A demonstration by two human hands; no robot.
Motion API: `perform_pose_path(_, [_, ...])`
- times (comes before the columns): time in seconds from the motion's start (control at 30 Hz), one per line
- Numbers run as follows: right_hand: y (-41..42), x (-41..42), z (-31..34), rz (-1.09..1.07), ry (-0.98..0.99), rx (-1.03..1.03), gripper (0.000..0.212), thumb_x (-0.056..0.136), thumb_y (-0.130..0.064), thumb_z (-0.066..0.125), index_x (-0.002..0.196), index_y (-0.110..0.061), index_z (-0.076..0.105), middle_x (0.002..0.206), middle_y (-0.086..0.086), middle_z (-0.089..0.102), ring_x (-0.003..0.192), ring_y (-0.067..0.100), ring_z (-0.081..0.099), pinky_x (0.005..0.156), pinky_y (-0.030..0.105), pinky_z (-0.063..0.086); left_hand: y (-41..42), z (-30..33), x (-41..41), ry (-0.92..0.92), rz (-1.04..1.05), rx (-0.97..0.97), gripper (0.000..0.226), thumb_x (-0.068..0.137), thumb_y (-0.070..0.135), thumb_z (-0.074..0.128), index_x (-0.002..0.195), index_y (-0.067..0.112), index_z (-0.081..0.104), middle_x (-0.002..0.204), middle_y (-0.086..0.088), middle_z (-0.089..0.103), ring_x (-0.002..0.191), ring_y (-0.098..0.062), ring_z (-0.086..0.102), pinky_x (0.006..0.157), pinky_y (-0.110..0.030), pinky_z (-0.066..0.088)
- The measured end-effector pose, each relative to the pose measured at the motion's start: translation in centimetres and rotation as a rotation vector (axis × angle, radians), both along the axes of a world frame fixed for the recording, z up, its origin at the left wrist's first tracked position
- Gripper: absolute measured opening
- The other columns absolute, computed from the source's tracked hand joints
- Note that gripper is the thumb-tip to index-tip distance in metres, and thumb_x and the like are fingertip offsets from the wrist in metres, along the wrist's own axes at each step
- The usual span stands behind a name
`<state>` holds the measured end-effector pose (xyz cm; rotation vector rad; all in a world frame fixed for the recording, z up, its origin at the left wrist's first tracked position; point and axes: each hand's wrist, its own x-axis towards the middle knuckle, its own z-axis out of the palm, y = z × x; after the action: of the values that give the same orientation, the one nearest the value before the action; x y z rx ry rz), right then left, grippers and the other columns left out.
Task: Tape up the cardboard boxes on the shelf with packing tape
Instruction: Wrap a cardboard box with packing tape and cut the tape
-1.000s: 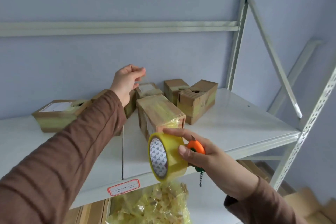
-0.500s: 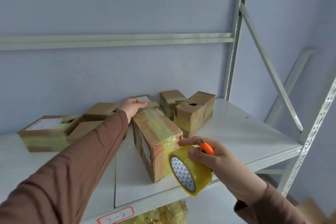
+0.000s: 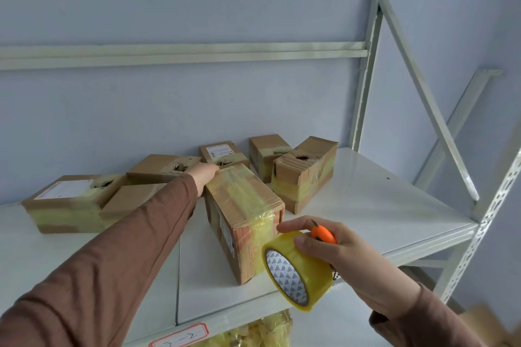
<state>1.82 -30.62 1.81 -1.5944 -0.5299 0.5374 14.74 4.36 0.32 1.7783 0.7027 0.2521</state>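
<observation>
I am looking at the taped cardboard box (image 3: 243, 217) lying lengthwise at the middle of the white metal shelf (image 3: 375, 205), its near end close to the shelf's front edge and yellowish tape wrapping its top and front. The left hand (image 3: 205, 177) is reaching to the box's far end at 11 o'clock; it is touching the far top corner, but I cannot tell how its fingers are lying, since the hand is hiding them. The right hand (image 3: 338, 256) is hovering at 4 o'clock from the box, fingers and thumb curling round a roll of packing tape (image 3: 296, 270) and an orange cutter (image 3: 323, 235) tucked against the roll's top. The roll is sitting just beside the box's near right corner.

Further out, five more cardboard boxes are crowding the back of the shelf: two (image 3: 305, 172) at 1 o'clock, one with a label (image 3: 222, 153) at 12, and two (image 3: 70, 203) at 9 to 10 o'clock. A red-bordered label (image 3: 180, 336) is sticking to the shelf's front lip at 7 o'clock, with crumpled yellow tape (image 3: 262, 332) showing below.
</observation>
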Motion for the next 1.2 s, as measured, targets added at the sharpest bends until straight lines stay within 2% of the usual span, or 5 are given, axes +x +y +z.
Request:
perform_pose_path(0.2, [0.0, 0.1, -0.6, 0.019, -0.025, 0.019, 0.024, 0.092, -0.039, 0.074, 0.114, -0.031, 0.077, 0.113, 0.010, 0.075, 0.102, 0.033, 0.073, 0.096, 0.052, 0.058, -0.6, 2.0, -3.5, -0.429, -0.175, 0.777, 0.037, 0.108, 0.027, 0.048, 0.141, 0.014, 0.055, 0.142, -0.004, 0.058, 0.130, -0.022, 0.055, 0.108, -0.031, 0.041])
perform_pose_path(0.47, [-0.1, 0.2, -1.3, 0.032, -0.046, 0.042, 0.033, 0.087, -0.043, 0.069, 0.118, -0.034, 0.075, 0.114, 0.005, 0.075, 0.103, 0.031, 0.074, 0.099, 0.059, 0.054, -2.1, 1.9, -5.7, 0.285, -0.841, 1.124, 0.092, 0.088, 0.074, 0.005, 0.161, 0.020, -0.011, 0.169, 0.001, -0.019, 0.154, -0.009, -0.019, 0.127, -0.031, -0.009])
perform_pose_path(0.77, [-0.4, -0.3, -1.3, 0.020, -0.079, 0.022, 0.032, 0.087, -0.046, 0.072, 0.117, -0.036, 0.075, 0.118, 0.008, 0.073, 0.105, 0.033, 0.072, 0.099, 0.059, 0.054, -6.6, 3.0, -11.5, -0.339, -0.550, 1.100, 0.070, 0.096, 0.076, 0.030, 0.142, 0.033, 0.060, 0.152, 0.012, 0.052, 0.138, 0.005, 0.041, 0.120, -0.035, 0.035])
perform_pose_path(0.93, [-0.3, -0.3, -2.3, 0.007, -0.116, -0.005, 0.024, 0.092, -0.042, 0.072, 0.116, -0.041, 0.074, 0.120, 0.006, 0.072, 0.108, 0.033, 0.070, 0.102, 0.053, 0.054, -6.7, 0.5, -15.0, 0.000, -0.866, 1.202, 0.080, 0.086, 0.089, 0.032, 0.153, 0.064, -0.002, 0.168, 0.017, -0.012, 0.154, 0.000, -0.015, 0.126, -0.031, -0.006])
perform_pose_path(1.2, [1.2, -1.2, -2.3, -0.038, -0.223, -0.003, 0.021, 0.097, -0.036, 0.068, 0.114, -0.048, 0.072, 0.115, 0.017, 0.065, 0.105, 0.039, 0.064, 0.101, 0.054, 0.052, -7.4, 1.4, -15.2, -0.191, -0.691, 1.191, 0.048, 0.101, 0.063, 0.038, 0.148, 0.063, 0.031, 0.164, 0.014, 0.034, 0.151, -0.006, 0.031, 0.116, -0.030, 0.035])
